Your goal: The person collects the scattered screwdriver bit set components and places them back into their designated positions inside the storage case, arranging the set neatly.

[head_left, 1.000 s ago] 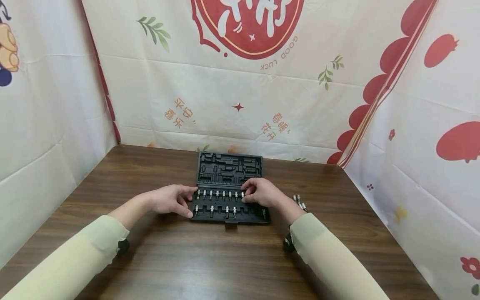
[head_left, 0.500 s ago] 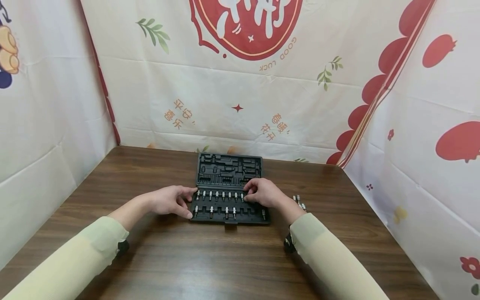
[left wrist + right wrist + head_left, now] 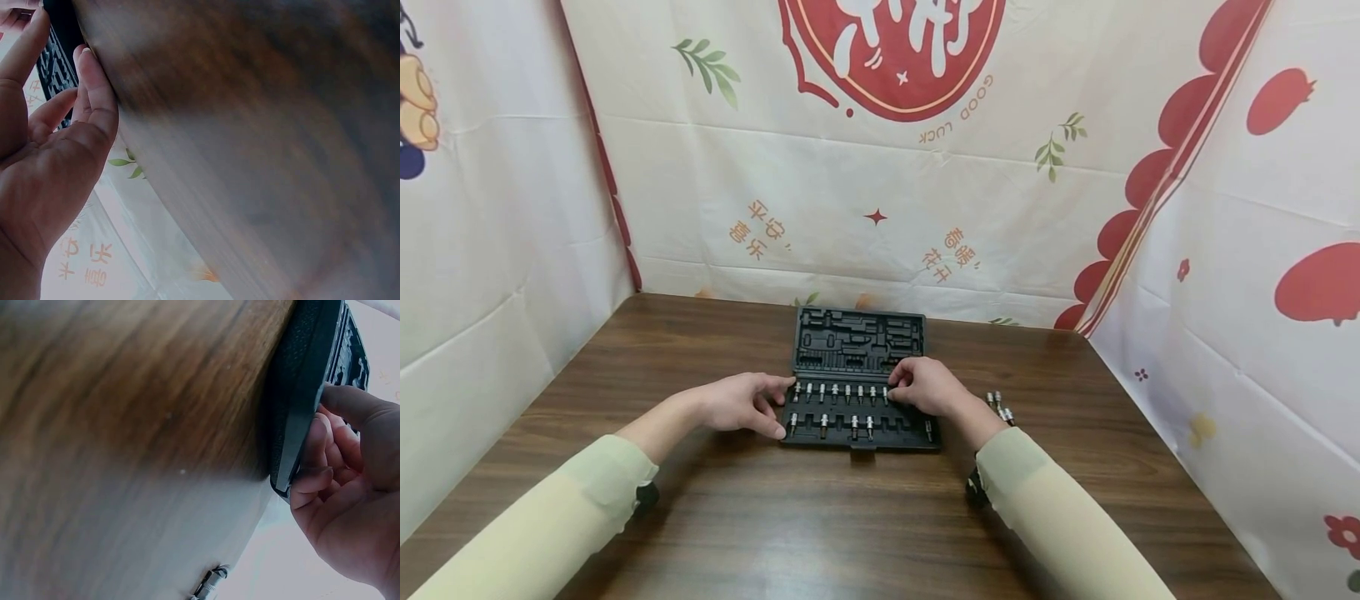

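Observation:
A black socket case (image 3: 842,445) lies unfolded on the table, its lid (image 3: 861,337) at the back. Silver bit sockets (image 3: 835,392) stand along its back row; several more (image 3: 854,423) sit in the front row, with one (image 3: 928,429) at the right end. My left hand (image 3: 741,402) steadies the case's left side, thumb at the front corner and a fingertip farther back. At the back row's right end, my right hand (image 3: 928,387) pinches a bit socket (image 3: 886,394). In the right wrist view the curled fingers (image 3: 312,481) lie against the case's side and hide that socket.
Several loose bit sockets (image 3: 997,405) lie on the brown wooden table (image 3: 820,517) to the right of the case, close beside the right forearm. Printed cloth (image 3: 850,167) hangs behind the table and along both sides.
My right hand has edged slightly right at the end of the back row. The socket at the case's front right shows more plainly now. My left hand stays put.

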Demonstrator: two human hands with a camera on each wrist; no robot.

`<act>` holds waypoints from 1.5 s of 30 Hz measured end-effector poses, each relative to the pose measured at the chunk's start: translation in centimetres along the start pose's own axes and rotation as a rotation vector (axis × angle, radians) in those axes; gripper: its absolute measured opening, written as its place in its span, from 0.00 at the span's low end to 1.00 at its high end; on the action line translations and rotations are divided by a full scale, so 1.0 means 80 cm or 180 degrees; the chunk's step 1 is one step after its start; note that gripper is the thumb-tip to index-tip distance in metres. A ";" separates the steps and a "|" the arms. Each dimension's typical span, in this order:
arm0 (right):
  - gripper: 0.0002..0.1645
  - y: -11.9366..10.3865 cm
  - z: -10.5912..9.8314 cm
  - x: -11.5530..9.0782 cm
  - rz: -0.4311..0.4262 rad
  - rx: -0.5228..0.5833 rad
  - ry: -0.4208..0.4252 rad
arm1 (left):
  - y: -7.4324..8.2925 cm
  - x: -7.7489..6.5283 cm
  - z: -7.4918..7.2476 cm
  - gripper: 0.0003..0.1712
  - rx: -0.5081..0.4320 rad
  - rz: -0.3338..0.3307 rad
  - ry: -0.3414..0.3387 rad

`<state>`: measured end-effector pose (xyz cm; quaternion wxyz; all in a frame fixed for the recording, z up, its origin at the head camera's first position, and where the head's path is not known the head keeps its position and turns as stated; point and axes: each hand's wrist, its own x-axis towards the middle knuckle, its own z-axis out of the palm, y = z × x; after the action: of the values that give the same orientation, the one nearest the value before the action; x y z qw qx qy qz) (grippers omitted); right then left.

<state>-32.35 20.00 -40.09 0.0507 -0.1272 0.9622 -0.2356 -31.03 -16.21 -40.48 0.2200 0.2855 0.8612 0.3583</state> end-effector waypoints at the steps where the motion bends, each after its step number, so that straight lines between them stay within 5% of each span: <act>1: 0.05 0.000 0.000 -0.001 -0.0006 0.0009 -0.0002 | 0.000 -0.001 0.000 0.56 -0.0005 0.0011 -0.0003; 24: 0.11 0.040 -0.035 -0.044 0.0082 0.0572 0.0212 | 0.001 0.000 -0.001 0.55 0.0061 0.0026 0.0011; 45: 0.19 0.109 -0.074 -0.098 0.0181 0.0571 0.0394 | 0.001 0.001 -0.001 0.55 0.0041 0.0008 0.0006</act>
<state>-27.63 32.20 -38.64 0.0091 -0.0800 0.9417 -0.3267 -31.08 -16.12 -40.39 0.2169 0.2877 0.8634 0.3533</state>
